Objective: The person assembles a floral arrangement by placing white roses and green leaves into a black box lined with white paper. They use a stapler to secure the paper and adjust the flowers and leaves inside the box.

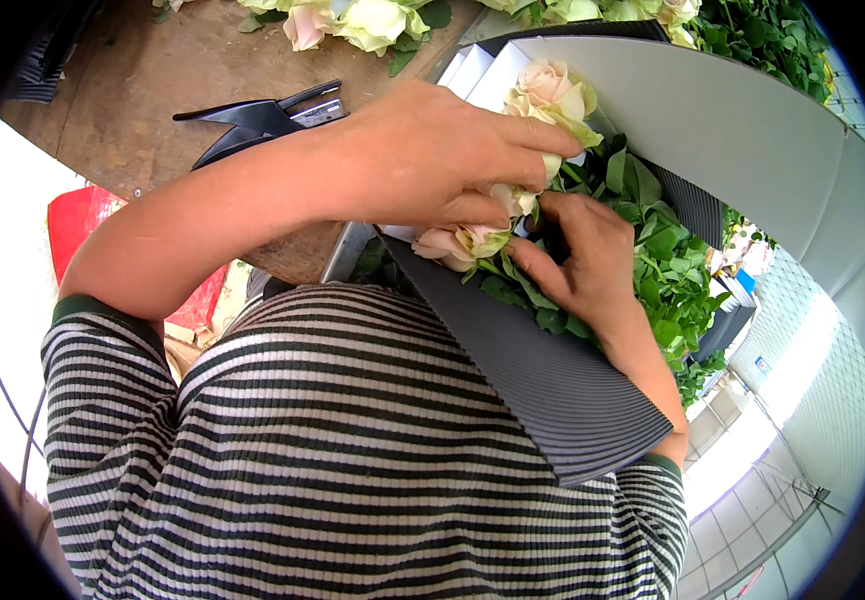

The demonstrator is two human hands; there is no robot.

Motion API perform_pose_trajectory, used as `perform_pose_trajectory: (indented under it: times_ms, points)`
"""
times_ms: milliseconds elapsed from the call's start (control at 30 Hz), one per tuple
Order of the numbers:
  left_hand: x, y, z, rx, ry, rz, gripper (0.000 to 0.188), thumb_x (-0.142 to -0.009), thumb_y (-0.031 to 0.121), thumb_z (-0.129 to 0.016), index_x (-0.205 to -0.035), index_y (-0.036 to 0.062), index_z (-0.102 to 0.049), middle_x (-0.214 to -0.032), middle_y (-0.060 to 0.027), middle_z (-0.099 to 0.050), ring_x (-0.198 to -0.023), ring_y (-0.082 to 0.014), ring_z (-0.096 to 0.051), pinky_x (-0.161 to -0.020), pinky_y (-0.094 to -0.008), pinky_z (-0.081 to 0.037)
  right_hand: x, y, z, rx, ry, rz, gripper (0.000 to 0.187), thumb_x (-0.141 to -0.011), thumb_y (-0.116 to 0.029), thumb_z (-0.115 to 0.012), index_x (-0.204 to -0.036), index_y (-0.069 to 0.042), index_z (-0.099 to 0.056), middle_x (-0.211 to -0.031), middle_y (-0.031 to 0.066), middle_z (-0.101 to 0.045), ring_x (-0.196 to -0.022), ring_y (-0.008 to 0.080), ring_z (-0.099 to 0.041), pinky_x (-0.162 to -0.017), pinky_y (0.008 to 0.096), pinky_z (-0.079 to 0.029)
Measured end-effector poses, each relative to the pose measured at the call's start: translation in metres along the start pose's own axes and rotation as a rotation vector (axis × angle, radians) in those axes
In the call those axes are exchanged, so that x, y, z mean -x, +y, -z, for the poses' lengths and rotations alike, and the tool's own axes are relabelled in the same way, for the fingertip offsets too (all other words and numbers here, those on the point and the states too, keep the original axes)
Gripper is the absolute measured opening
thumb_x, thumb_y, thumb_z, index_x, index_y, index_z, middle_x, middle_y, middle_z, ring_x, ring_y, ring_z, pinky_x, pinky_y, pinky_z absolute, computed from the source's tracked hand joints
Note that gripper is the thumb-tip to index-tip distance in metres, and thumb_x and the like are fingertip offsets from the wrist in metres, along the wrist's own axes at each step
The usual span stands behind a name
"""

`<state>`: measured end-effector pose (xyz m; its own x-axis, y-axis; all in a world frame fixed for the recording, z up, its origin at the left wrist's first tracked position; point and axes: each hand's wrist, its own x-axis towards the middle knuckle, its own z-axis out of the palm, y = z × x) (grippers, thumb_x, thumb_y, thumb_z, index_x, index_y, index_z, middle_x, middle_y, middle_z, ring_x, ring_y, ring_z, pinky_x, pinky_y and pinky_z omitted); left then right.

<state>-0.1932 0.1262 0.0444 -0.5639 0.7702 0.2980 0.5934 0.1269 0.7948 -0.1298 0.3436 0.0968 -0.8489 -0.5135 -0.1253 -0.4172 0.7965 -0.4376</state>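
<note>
Pale pink and cream roses lie in a row on a dark grey corrugated sheet [562, 390], which sits against my front. My left hand [452, 160] reaches across them from the left, its fingers over a top rose [547, 92] and its thumb by a lower rose [460, 243]. Another rose head is partly hidden between thumb and fingers. Just below the blooms, my right hand [592, 255] curls its thumb and fingers around the leafy stems; its fingertips are partly covered. Green rose leaves [667, 245] spread out to the right, beyond that hand.
On the brown wooden table [142, 70] lies a black-handled plier stapler [262, 120], left of the roses. More roses [372, 22] line the far edge. A curved whitish panel [742, 120] rises beyond the sheet. Something red [77, 225] shows below the table at left.
</note>
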Motion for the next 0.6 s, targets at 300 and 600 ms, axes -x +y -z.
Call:
perform_pose_trajectory:
  times_ms: [300, 600]
  points:
    - [-0.001, 0.003, 0.001, -0.038, -0.064, -0.009, 0.036, -0.071, 0.03, -0.072, -0.098, 0.0097, -0.058, -0.137, 0.0057, -0.047, -0.066, -0.0177, -0.065, -0.055, -0.0315, -0.049, 0.002, -0.004, -0.006, 0.043, 0.1, -0.017, 0.035, -0.068, -0.033, -0.076, -0.083, -0.006, -0.059, -0.069, 0.0071, -0.057, -0.059, 0.0258, -0.057, -0.054, 0.0351, -0.046]
    - [0.002, 0.004, 0.008, -0.01, -0.158, 0.063, 0.039, -0.073, 0.035, -0.071, -0.1, 0.0103, -0.057, -0.139, 0.0067, -0.042, -0.077, -0.0231, -0.066, -0.061, -0.0371, -0.052, 0.012, -0.003, 0.125, -0.538, 1.183, -0.058, 0.028, -0.087, -0.024, -0.063, -0.099, 0.0, -0.055, -0.1, 0.0156, -0.056, -0.096, 0.0217, -0.054, -0.08, 0.036, -0.048]
